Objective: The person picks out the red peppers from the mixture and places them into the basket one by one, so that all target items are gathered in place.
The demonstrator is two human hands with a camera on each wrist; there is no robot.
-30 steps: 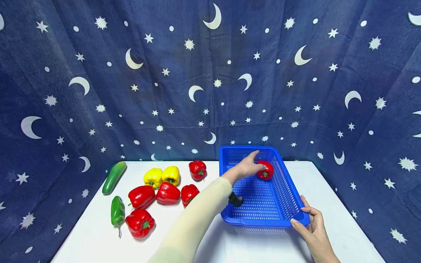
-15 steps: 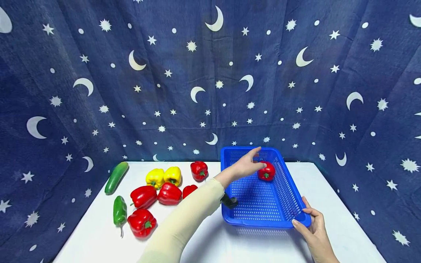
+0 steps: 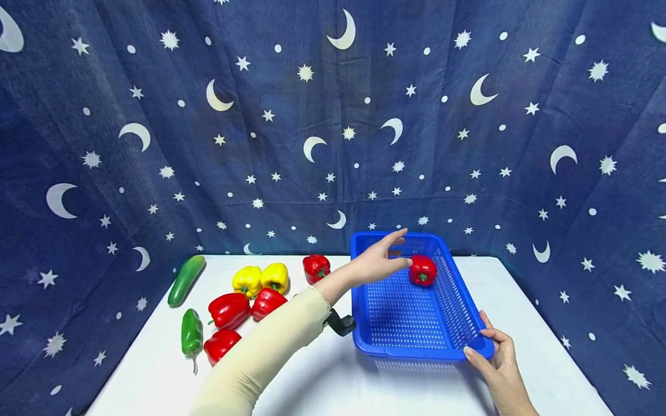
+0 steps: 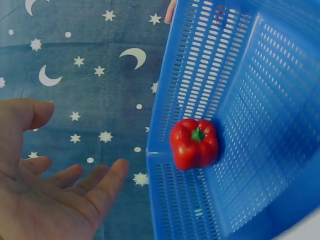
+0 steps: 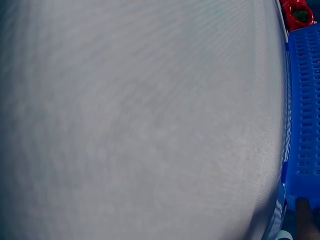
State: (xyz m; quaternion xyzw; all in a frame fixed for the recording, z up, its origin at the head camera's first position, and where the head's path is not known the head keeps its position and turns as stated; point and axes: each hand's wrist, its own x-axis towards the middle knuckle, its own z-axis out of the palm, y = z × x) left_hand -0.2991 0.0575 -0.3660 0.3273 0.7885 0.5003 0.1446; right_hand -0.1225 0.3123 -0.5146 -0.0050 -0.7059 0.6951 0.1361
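We log L hand (image 3: 378, 263) w/ fingers loose, nothing in them, gap btwn it & the red pepper (image 3: 424, 270), which sits in the basket (image 3: 408, 325) just R of the thumb, nr the R wall. R hand (image 3: 498, 370) pinches basket's near-R rim corner; to its R, tabletop (image 3: 546, 370) runs to its edge.

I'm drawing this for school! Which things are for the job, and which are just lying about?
Likely for the job:
blue basket
red pepper inside it
left hand
right hand, gripping the basket

Probably just lying about:
cucumber
long green pepper
two yellow peppers
red peppers on the table
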